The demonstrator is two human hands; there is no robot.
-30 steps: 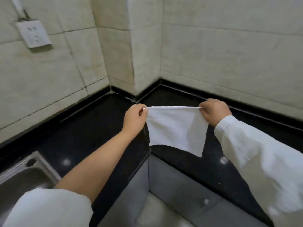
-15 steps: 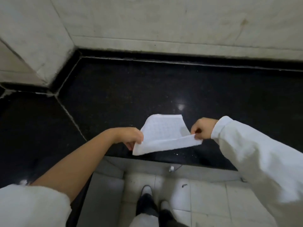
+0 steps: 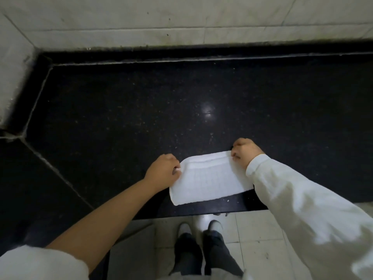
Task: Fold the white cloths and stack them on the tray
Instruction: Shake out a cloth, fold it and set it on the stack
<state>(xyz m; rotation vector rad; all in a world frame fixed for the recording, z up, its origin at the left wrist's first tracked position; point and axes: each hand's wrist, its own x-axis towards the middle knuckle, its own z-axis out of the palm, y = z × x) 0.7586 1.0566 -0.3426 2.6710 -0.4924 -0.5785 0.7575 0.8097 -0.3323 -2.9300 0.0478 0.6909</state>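
Note:
One white cloth (image 3: 210, 179), folded over, lies flat on the black stone counter (image 3: 141, 110) near its front edge. My left hand (image 3: 164, 168) pinches the cloth's far left corner. At the far right corner my right hand (image 3: 245, 150) pinches the doubled edge. Both hands rest low against the counter. No tray and no other cloths are in view.
A pale tiled wall (image 3: 181, 21) runs along the back of the counter and turns a corner at the left. Below the counter's front edge lie white floor tiles (image 3: 254, 235) and my own legs and shoes (image 3: 199, 239).
The cloth went from hanging stretched in the air between both hands to lying folded on the counter. The view tipped down and swung right, away from the sink and the wall socket.

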